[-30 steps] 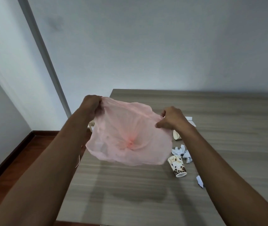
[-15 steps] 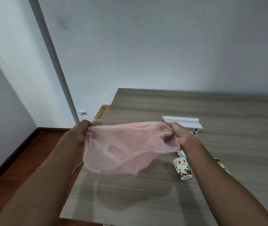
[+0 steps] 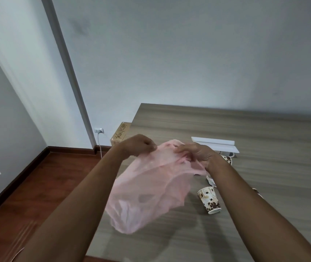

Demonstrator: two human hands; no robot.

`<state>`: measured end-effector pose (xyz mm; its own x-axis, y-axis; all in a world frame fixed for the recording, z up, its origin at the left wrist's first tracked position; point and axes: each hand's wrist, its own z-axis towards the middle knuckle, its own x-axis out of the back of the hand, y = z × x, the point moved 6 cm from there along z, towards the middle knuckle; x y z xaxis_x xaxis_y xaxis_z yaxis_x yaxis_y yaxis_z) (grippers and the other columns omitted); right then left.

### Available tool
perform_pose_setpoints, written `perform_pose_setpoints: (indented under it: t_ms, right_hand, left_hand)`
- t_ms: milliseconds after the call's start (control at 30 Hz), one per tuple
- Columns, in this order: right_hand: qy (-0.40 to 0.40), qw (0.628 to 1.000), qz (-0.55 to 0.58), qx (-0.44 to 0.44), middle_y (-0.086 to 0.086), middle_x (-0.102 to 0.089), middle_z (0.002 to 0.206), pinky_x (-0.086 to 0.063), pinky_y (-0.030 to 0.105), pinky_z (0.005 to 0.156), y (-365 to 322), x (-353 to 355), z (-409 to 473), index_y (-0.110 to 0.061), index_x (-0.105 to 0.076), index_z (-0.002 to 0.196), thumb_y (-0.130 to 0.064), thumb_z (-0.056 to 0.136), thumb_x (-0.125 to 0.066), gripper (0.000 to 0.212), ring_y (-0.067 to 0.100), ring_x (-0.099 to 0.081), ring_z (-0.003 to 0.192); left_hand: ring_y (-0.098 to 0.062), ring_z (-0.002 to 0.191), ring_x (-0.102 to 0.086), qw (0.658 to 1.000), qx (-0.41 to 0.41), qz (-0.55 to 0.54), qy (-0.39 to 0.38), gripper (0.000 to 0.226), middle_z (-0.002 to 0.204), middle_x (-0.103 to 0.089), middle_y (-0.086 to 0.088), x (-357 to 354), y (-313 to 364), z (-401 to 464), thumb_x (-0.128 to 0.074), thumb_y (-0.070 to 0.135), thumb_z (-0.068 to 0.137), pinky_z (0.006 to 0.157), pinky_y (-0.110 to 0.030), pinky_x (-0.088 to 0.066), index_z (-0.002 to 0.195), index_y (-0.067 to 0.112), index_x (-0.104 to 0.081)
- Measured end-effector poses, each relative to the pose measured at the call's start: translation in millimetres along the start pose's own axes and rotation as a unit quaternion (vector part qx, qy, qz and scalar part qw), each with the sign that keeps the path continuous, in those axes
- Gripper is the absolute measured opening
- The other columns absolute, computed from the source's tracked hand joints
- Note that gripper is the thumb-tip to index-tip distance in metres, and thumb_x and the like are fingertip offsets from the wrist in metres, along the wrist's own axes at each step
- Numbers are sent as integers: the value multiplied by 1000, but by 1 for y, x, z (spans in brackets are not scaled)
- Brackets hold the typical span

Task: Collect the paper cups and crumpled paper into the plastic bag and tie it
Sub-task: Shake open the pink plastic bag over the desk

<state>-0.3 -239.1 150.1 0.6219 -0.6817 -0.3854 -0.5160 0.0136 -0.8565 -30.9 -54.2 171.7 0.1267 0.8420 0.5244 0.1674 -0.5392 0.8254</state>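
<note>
A thin pink plastic bag (image 3: 149,188) hangs in the air above the left part of the wooden table (image 3: 264,140). My left hand (image 3: 139,146) pinches its top edge on the left. My right hand (image 3: 196,156) grips the top edge on the right, fingers bunched in the plastic. A spotted paper cup (image 3: 210,202) lies on its side on the table beside my right forearm. A second spotted cup (image 3: 228,159) shows behind my right wrist. A scrap of crumpled white paper (image 3: 210,181) lies between the two cups, partly hidden by my arm.
A flat white object (image 3: 217,145) lies on the table behind the cups. A cardboard box (image 3: 119,134) stands on the floor by the table's left edge, near a wall socket with a white cable (image 3: 99,136). Red-brown floor lies to the left.
My hands have come closer together at the bag's top, and the bag now hangs down lower and longer instead of being stretched wide between them.
</note>
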Motion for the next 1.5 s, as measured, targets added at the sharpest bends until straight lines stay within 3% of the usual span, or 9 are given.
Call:
perform_pose_setpoints:
  t_ms: [233, 367, 567, 733, 867, 1000, 1200, 1333, 1500]
  right_hand:
    - [128, 914, -383, -28, 3, -66, 90, -57, 31, 61, -2, 40, -15, -8, -71, 101, -4, 80, -74, 21, 16, -61, 79]
    - [160, 967, -193, -50, 9, -67, 72, -56, 28, 50, 6, 50, -16, -3, -64, 85, -7, 81, -75, 12, 16, -65, 57]
    - [100, 982, 162, -6, 13, -71, 73, -60, 32, 61, 8, 34, -12, 1, -70, 78, 1, 95, -43, 32, 20, -71, 63]
    - [111, 969, 217, -32, 3, -50, 51, -48, 20, 43, 9, 15, 10, -8, -54, 81, 14, 60, -48, 31, 13, -48, 39]
    - [98, 988, 119, -30, 6, -55, 68, -47, 27, 64, 1, 10, 20, -7, -59, 86, -8, 76, -69, 14, 17, -53, 59]
    - [124, 992, -8, 9, 9, -70, 87, -52, 30, 69, -15, 8, -15, -8, -68, 104, -43, 47, -95, 72, 23, -61, 74]
    - [177, 883, -435, 16, -5, -67, 67, -50, 23, 57, -26, 19, -44, -25, -70, 62, -15, 70, -86, 21, 11, -61, 60]
    - [157, 980, -119, 15, 10, -69, 66, -59, 30, 52, -12, 32, -41, -3, -69, 81, -8, 73, -76, 12, 17, -67, 53]
    - [173, 981, 66, -59, 9, -70, 72, -59, 29, 57, 13, 47, -25, -6, -69, 85, -21, 95, -58, 21, 19, -67, 60]
  left_hand:
    - [-23, 65, -65, 884, 159, -435, 67, 22, 69, -67, -9, 29, -36, -6, -56, 11, 91, 71, -36, -54, 73, 6, -69]
    - [-29, 92, -66, 856, 177, -465, 144, 18, 98, -68, -16, 43, -62, -6, -56, -4, 81, 87, -42, -54, 73, 11, -64]
    - [-28, 96, -62, 931, 234, -100, 263, 33, 112, -68, -12, 76, -86, -10, -65, 25, 88, 75, -31, -51, 114, 4, -67]
    - [-9, 98, -65, 970, -48, -3, 237, 30, 105, -70, 9, 45, 1, -20, -69, 46, 86, 82, -26, -48, 104, 22, -70]
    - [1, 78, -62, 975, -118, 144, 118, 17, 82, -70, 14, 3, 26, -13, -80, 40, 76, 71, -23, -46, 85, 28, -72]
    - [-5, 68, -60, 974, -105, 92, 178, 16, 67, -68, 11, 16, 25, -7, -69, 22, 87, 65, -24, -45, 72, 25, -71]
    - [-15, 67, -57, 963, -43, -61, 260, 15, 74, -69, -1, 47, 17, -13, -59, 10, 88, 54, -17, -44, 84, 4, -73]
    - [-24, 71, -65, 942, 0, -154, 298, 17, 79, -71, -6, 66, 0, -20, -57, 12, 88, 69, -34, -55, 90, 2, -71]
    - [-28, 90, -63, 932, 48, -147, 327, 25, 97, -70, -5, 83, -31, -30, -53, 27, 89, 81, -36, -51, 98, 12, -71]
